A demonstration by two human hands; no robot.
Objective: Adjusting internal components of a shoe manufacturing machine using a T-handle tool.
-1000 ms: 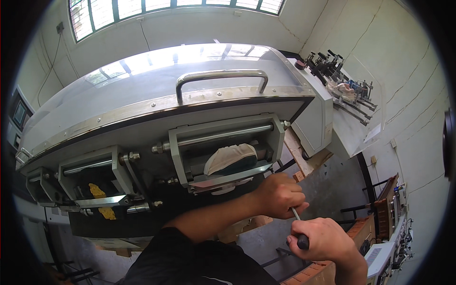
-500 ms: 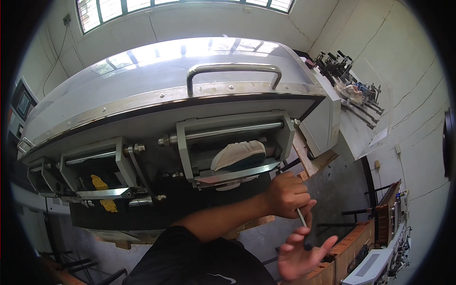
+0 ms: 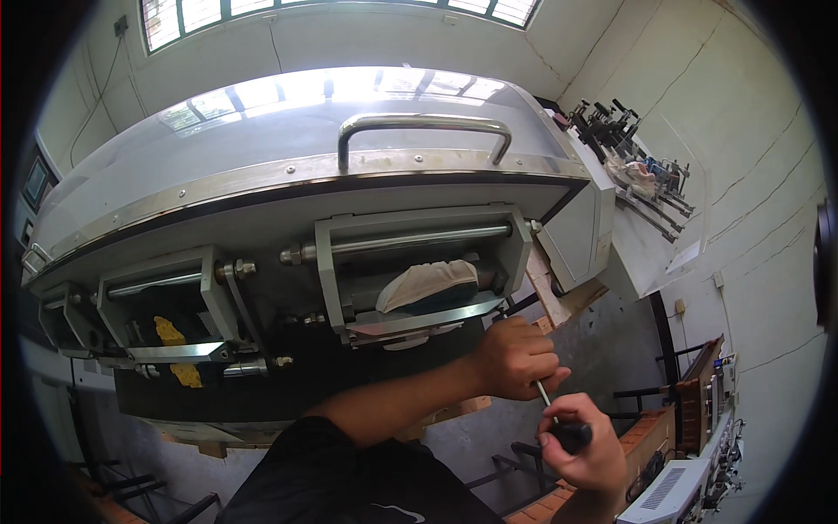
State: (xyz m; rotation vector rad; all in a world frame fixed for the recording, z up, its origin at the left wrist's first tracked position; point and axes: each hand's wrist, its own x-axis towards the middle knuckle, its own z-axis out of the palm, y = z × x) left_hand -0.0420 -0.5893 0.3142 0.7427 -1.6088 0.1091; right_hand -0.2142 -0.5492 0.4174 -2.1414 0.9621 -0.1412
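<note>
At the right end of the larger clamp frame, my left hand is closed around the shaft of a screwdriver. The shaft's upper end is hidden by that fist and the frame's edge, so I cannot tell what the tip touches. Lower down, my right hand grips the tool's black handle between thumb and fingers. A cream cloth piece lies inside the frame, behind its metal front bar.
Above the frames stretches a clear curved cover with a metal handle. A second frame on the left holds yellow material. Clamps and rods lie on the right side table. Brick-coloured benches stand lower right.
My right hand has gone from spread fingers beside the handle to a closed grip on it. My left hand keeps its hold on the shaft. The view has shifted slightly.
</note>
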